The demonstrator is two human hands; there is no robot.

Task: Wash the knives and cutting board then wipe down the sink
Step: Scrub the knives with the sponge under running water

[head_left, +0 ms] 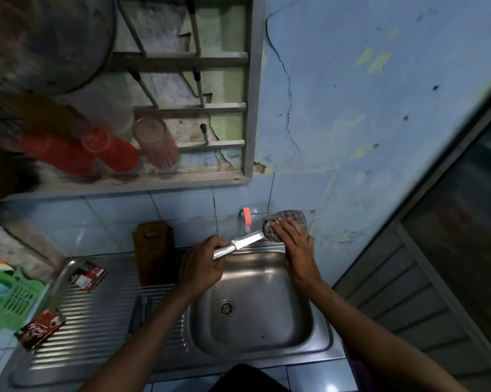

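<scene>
Left hand [201, 264] grips the metal handle of a serrated knife [240, 244] over the back rim of the sink [255, 312], fingers curled round it. Right hand [295, 250] pinches a checked cloth [291, 222] against the blade tip. Wooden cutting board [153, 250] leans against the tiled wall left of the basin; another knife [138, 312] lies on the drainboard.

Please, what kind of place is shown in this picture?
Most likely a small home kitchen, at the washing-up corner. A steel sink with a ribbed drainboard, a wall dish rack holding cups, and a wooden cutting board against the blue tiles show it.
</scene>
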